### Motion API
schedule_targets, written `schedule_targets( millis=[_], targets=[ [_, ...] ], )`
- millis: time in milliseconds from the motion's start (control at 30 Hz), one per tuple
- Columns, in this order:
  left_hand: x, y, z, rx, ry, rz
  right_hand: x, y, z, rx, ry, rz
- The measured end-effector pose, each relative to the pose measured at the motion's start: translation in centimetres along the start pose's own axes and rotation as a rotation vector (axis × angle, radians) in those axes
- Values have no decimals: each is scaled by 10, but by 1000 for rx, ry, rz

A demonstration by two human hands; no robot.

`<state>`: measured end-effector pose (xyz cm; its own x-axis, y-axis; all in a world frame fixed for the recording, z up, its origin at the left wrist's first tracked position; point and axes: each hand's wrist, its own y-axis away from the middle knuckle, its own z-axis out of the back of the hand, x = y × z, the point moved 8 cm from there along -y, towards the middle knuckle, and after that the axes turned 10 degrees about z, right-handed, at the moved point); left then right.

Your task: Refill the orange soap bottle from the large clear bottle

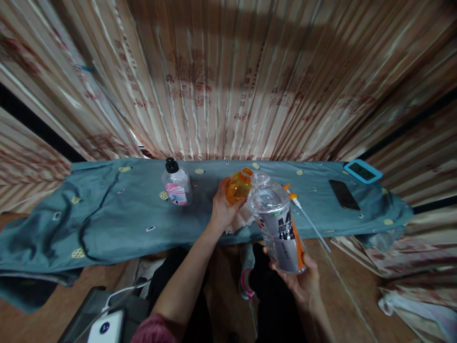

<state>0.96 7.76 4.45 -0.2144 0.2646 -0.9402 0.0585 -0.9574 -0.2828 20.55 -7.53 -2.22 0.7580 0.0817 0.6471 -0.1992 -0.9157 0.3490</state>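
Observation:
My left hand (223,208) grips a small orange transparent bottle (238,186) tipped on its side, its open mouth toward the right. My right hand (299,277) holds a larger clear plastic bottle (276,224) with a grey, white and orange label from below. Its open neck sits right beside the orange bottle's mouth. Both bottles are over the front part of a table covered with a blue-grey cloth (107,209). A pale crumpled cloth (243,219) lies under my left hand.
On the cloth stand a clear bottle with a black cap and pink label (176,183), a thin white tube with an orange tip (303,212), a dark phone (343,194) and a blue-edged device (362,170). Striped curtains hang behind. A white power bank (107,326) lies at the lower left.

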Motion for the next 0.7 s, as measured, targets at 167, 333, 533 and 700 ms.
schedule_targets(
  millis=[167,333,533,700],
  targets=[
    [0,1,-2,33,-25,7,5,9,-5,27,30,16],
    [-1,3,-4,64,-36,13,6,19,0,-37,41,1],
    [-5,4,-7,90,-11,31,13,26,4,-121,36,14],
    [-7,6,-9,104,-9,39,20,30,12,-181,44,29]
  ],
)
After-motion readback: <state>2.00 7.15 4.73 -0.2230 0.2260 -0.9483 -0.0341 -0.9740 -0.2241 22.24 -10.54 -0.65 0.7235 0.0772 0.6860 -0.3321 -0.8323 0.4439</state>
